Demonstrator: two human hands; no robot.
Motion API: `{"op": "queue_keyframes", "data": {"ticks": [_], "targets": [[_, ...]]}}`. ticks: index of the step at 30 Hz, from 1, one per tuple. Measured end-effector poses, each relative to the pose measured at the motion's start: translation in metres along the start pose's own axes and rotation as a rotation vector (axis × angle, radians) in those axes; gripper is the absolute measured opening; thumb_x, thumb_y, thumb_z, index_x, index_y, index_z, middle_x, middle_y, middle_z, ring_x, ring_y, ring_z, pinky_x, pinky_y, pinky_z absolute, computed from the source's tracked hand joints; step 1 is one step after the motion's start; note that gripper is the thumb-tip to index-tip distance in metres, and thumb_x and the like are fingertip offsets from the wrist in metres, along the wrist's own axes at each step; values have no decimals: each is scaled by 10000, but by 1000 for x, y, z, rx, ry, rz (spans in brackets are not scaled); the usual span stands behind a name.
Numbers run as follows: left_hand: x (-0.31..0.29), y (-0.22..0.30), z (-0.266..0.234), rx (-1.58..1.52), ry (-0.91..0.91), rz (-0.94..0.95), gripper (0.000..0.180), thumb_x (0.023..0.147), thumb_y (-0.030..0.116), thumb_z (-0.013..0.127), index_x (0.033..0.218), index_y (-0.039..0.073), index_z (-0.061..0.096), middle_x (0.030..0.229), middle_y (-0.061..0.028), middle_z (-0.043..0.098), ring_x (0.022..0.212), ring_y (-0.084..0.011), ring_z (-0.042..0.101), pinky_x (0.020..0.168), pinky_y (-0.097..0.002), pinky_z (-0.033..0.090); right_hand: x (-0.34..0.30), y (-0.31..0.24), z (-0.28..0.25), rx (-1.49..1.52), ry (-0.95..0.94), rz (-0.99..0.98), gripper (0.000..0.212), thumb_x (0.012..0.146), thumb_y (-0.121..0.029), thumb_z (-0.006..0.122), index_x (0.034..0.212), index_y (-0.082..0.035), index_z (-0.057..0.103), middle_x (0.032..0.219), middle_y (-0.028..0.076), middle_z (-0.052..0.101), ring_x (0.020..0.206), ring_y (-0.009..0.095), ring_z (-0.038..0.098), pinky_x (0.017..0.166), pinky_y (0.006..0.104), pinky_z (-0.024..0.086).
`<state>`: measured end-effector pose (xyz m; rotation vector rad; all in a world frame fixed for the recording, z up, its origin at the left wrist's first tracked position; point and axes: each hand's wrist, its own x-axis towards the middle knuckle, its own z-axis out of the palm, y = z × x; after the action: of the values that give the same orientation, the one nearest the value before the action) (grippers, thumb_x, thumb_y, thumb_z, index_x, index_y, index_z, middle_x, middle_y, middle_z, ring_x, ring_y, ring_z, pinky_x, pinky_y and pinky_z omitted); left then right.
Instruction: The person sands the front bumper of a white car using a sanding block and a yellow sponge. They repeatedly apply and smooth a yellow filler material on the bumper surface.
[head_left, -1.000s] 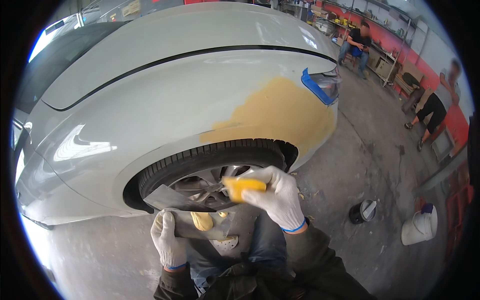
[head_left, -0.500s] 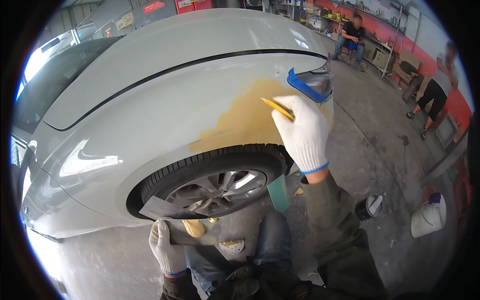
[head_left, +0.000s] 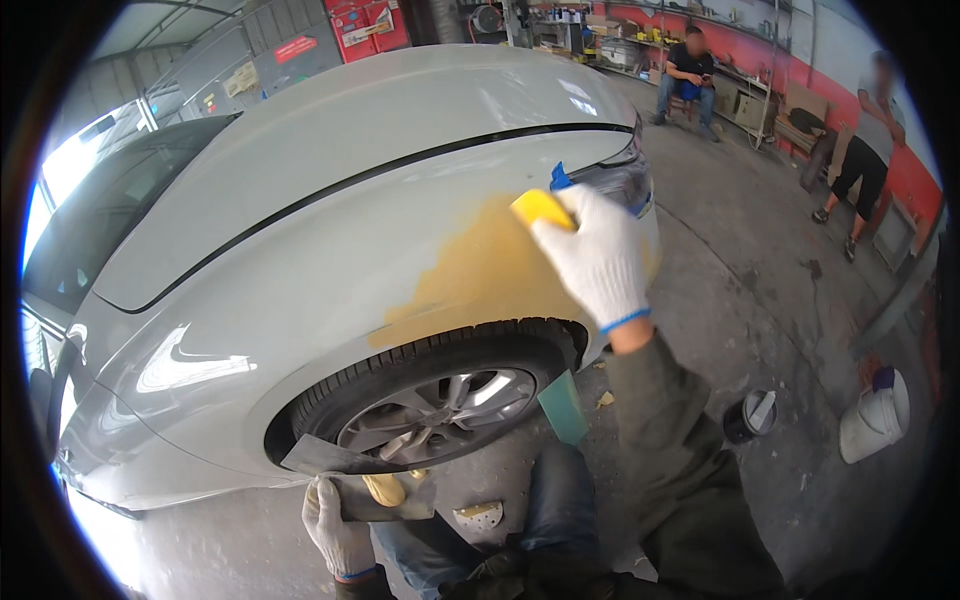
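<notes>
My right hand (head_left: 597, 262), in a white knit glove, pinches a yellow putty spreader (head_left: 543, 209). It is held by the tan putty patch (head_left: 475, 270) on the pale grey car fender (head_left: 330, 250); whether it touches is unclear. Blue tape (head_left: 560, 178) edges the headlight (head_left: 612, 186), partly hidden behind the hand. Low down, my gloved left hand (head_left: 335, 525) grips a flat grey mixing board (head_left: 410, 503) by its left end. A lump of yellowish putty (head_left: 384, 489) sits on the board.
Below the patch is the front wheel (head_left: 435, 415), with a grey sheet (head_left: 335, 457) and a green sheet (head_left: 564, 408) beside it. A perforated half-disc (head_left: 480, 515) lies between my legs. Right, a dark can (head_left: 745, 418) and white bucket (head_left: 868, 430) stand; two people are farther back.
My right hand has shifted slightly left and turned the spreader, so its broad face now shows. The view has tilted up a little; my left hand still holds the board.
</notes>
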<state>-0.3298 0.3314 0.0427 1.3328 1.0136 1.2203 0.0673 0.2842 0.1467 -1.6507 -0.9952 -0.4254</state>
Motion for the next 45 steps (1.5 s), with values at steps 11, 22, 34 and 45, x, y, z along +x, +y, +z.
{"op": "queue_keyframes", "data": {"ticks": [11, 22, 34, 45], "targets": [[4, -12, -4, -106, 7, -30, 314, 1092, 290, 572, 1011, 7, 681, 900, -9, 670, 833, -80, 583, 767, -252, 463, 21, -31, 25, -166, -164, -129, 221, 835, -215, 776, 1008, -78, 763, 901, 140, 764, 796, 325, 740, 704, 384, 573], [6, -12, 29, -233, -140, -111, 319, 1086, 303, 582, 1026, 4, 674, 927, -36, 690, 857, -104, 622, 793, -257, 494, -139, -42, -5, 1278, -820, 793, 289, 912, -37, 784, 1163, 69, 688, 1037, 103, 751, 900, 119, 682, 822, 268, 555], [-4, -30, 30, -24, -187, -43, 363, 1126, 331, 501, 1080, 10, 664, 1024, -66, 688, 947, -131, 641, 865, -286, 514, -171, 91, -48, 831, -392, 795, 303, 935, -113, 759, 1182, 50, 694, 1044, 81, 749, 909, 118, 689, 822, 282, 559], [-18, -15, 38, -63, -35, -238, 300, 1104, 310, 590, 918, 81, 646, 856, -5, 623, 790, -105, 565, 745, -272, 455, -57, 164, -83, 222, 36, 398, 225, 915, -73, 785, 1099, 37, 717, 992, 77, 754, 866, 113, 695, 772, 279, 570]]}}
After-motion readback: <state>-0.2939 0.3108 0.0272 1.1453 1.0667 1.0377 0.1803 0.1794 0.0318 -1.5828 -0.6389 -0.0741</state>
